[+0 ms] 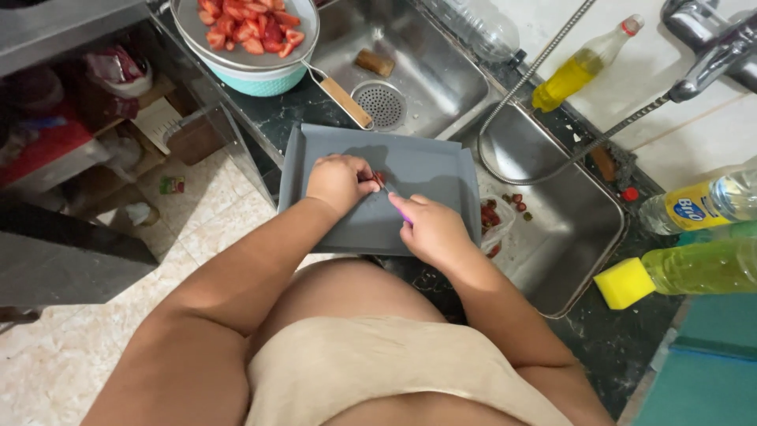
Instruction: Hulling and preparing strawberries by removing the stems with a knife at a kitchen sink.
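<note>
Our left hand (341,183) pinches a red strawberry (379,179) on the grey plastic tray (426,162); our right hand (430,229) grips a purple-handled knife (397,205). At eleven o'clock, a sieve (303,35) holds many cut red pieces (248,24).

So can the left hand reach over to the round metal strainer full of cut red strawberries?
Probably yes. The left hand pins a strawberry piece on the grey tray; the round metal strainer of cut red strawberries sits beyond the tray's far-left corner, with nothing between.

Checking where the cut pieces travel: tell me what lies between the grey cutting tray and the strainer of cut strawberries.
In the head view, only bare dark countertop separates the grey tray from the strainer; the strainer's wooden handle reaches almost to the tray's far edge.
</note>
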